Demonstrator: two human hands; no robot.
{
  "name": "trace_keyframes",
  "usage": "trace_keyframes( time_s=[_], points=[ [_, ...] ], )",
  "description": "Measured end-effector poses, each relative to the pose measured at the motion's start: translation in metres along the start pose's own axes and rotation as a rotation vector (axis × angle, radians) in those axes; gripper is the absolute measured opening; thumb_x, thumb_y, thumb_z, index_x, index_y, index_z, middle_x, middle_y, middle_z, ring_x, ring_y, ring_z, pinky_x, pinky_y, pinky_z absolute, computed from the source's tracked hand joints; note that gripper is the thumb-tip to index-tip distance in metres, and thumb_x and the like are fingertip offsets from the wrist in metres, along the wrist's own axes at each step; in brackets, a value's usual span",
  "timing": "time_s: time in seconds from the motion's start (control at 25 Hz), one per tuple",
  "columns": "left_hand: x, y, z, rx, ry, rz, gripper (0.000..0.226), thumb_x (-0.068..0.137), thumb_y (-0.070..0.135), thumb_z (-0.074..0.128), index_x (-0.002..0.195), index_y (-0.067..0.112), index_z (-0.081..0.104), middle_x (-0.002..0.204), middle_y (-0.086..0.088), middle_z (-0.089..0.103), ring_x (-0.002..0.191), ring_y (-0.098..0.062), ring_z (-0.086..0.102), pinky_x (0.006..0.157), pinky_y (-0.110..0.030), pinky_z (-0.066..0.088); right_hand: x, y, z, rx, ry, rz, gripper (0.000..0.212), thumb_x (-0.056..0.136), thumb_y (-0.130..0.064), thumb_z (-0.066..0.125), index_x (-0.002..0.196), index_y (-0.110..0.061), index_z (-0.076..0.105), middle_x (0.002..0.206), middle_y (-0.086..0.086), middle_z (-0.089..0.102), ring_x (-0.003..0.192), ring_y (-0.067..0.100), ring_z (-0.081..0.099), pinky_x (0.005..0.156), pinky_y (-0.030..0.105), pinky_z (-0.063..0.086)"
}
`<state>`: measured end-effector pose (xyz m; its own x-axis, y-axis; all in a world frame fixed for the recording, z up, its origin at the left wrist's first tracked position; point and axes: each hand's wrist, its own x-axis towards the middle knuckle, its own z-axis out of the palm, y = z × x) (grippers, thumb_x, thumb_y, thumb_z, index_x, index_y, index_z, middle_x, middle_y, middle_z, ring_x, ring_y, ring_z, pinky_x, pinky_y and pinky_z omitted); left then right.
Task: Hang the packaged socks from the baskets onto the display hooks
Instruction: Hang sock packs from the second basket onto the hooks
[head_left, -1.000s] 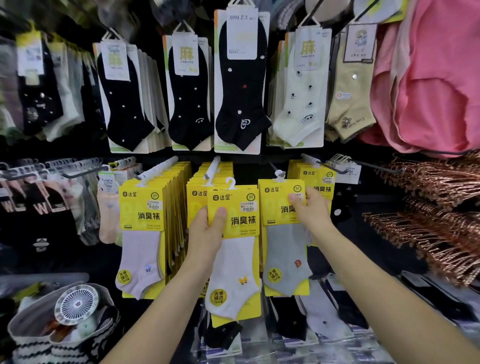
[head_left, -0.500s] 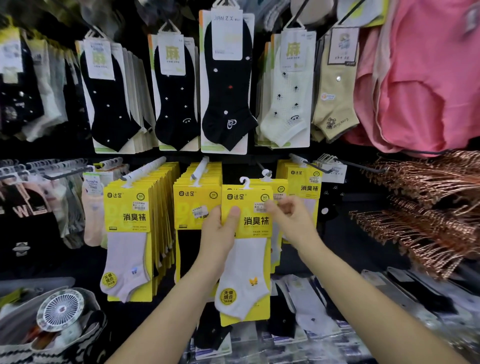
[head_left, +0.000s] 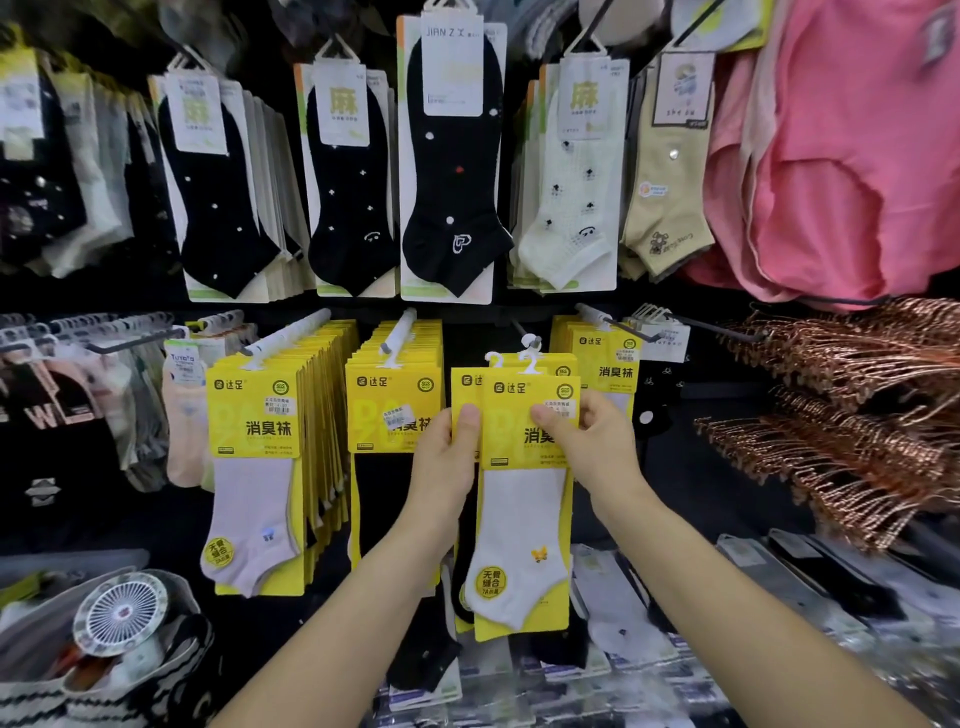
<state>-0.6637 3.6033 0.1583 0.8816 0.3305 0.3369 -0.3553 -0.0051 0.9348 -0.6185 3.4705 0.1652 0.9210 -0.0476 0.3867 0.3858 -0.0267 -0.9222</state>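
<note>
A yellow sock pack with a white sock and a small orange butterfly sits in front of me, at the middle of the display. My left hand grips its left edge, thumb on the front. My right hand pinches its upper right part. A second yellow pack lies right behind it, offset to the left; which hand holds it is hidden. Both packs' white hanger loops stand just below the tip of a display hook.
Full hooks of the same yellow packs hang to the left, middle and right. Black and pale socks fill the row above. Copper hangers jut out at right. A bag with a small fan sits bottom left, loose packaged socks below.
The two packs, held apart a second ago, have been brought together. The grey-sock pack went behind the white-sock pack, and my right hand moved onto the front pack.
</note>
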Motion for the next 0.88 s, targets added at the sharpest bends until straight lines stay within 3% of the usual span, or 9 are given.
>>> trace_keyframes(
  time_s=[0.08, 0.2, 0.32, 0.44, 0.52, 0.68, 0.8, 0.88],
  points=[
    [0.001, -0.002, -0.009, 0.031, 0.030, 0.032, 0.018, 0.099, 0.029, 0.042, 0.102, 0.025, 0.059, 0.112, 0.002, 0.066, 0.102, -0.008, 0.060, 0.089, -0.028, 0.049, 0.002, 0.002, -0.007, 0.041, -0.010, 0.024, 0.006, 0.086, -0.020, 0.065, 0.089, -0.020, 0.060, 0.094, 0.000, 0.069, 0.085, 0.009, 0.065, 0.071, 0.024, 0.055],
    [0.004, -0.004, -0.025, 0.024, 0.082, 0.033, 0.020, 0.100, 0.024, 0.040, 0.108, 0.026, 0.058, 0.114, 0.002, 0.065, 0.107, -0.013, 0.059, 0.094, -0.033, 0.047, 0.013, 0.004, -0.019, 0.036, 0.051, 0.024, 0.009, 0.091, -0.020, 0.058, 0.096, -0.014, 0.060, 0.102, 0.007, 0.068, 0.096, 0.018, 0.064, 0.083, 0.034, 0.054],
    [0.006, -0.005, -0.039, 0.014, 0.122, 0.004, 0.024, 0.099, 0.023, 0.041, 0.114, 0.017, 0.058, 0.115, -0.004, 0.065, 0.107, -0.019, 0.061, 0.093, -0.039, 0.049, 0.028, 0.001, -0.023, 0.034, 0.097, -0.005, 0.005, 0.092, -0.018, 0.057, 0.088, -0.018, 0.059, 0.104, 0.011, 0.067, 0.089, 0.016, 0.065, 0.074, 0.027, 0.056],
    [0.006, -0.008, -0.052, 0.045, 0.140, -0.006, 0.025, 0.099, 0.025, 0.042, 0.113, 0.014, 0.059, 0.113, -0.007, 0.066, 0.104, -0.020, 0.063, 0.092, -0.041, 0.050, 0.039, 0.003, -0.012, -0.016, 0.021, -0.011, 0.003, 0.091, -0.022, 0.059, 0.088, -0.023, 0.058, 0.105, 0.009, 0.067, 0.100, 0.022, 0.063, 0.087, 0.045, 0.053],
    [0.002, -0.009, -0.056, 0.045, 0.123, 0.009, 0.022, 0.098, 0.026, 0.043, 0.110, 0.019, 0.060, 0.109, -0.003, 0.068, 0.100, -0.016, 0.065, 0.085, -0.035, 0.052, 0.042, 0.006, -0.003, -0.071, 0.021, -0.016, 0.008, 0.090, -0.022, 0.060, 0.084, -0.025, 0.056, 0.097, 0.004, 0.066, 0.096, 0.021, 0.063, 0.087, 0.049, 0.052],
    [-0.001, -0.009, -0.054, 0.064, 0.086, 0.012, 0.018, 0.098, 0.025, 0.043, 0.097, 0.030, 0.061, 0.104, 0.005, 0.069, 0.096, -0.009, 0.065, 0.079, -0.028, 0.052, 0.050, 0.014, 0.005, -0.093, 0.038, 0.028, 0.005, 0.090, -0.022, 0.061, 0.090, -0.018, 0.058, 0.096, 0.004, 0.067, 0.096, 0.025, 0.064, 0.087, 0.049, 0.052],
    [-0.002, -0.010, -0.048, 0.072, 0.057, 0.013, 0.017, 0.098, 0.025, 0.044, 0.097, 0.029, 0.061, 0.106, 0.003, 0.069, 0.098, -0.011, 0.065, 0.083, -0.030, 0.052, 0.051, 0.018, 0.005, -0.135, 0.062, 0.055, 0.022, 0.089, -0.026, 0.062, 0.105, -0.012, 0.057, 0.097, 0.002, 0.062, 0.098, 0.024, 0.061, 0.086, 0.042, 0.051],
    [-0.002, -0.011, -0.044, 0.064, 0.045, 0.019, 0.017, 0.098, 0.026, 0.044, 0.097, 0.029, 0.061, 0.105, 0.004, 0.069, 0.098, -0.012, 0.065, 0.084, -0.032, 0.052, 0.044, 0.018, 0.001, -0.253, 0.175, 0.024, 0.035, 0.088, -0.033, 0.062, 0.115, -0.013, 0.051, 0.101, -0.001, 0.056, 0.095, 0.017, 0.057, 0.078, 0.032, 0.047]
  ],
)
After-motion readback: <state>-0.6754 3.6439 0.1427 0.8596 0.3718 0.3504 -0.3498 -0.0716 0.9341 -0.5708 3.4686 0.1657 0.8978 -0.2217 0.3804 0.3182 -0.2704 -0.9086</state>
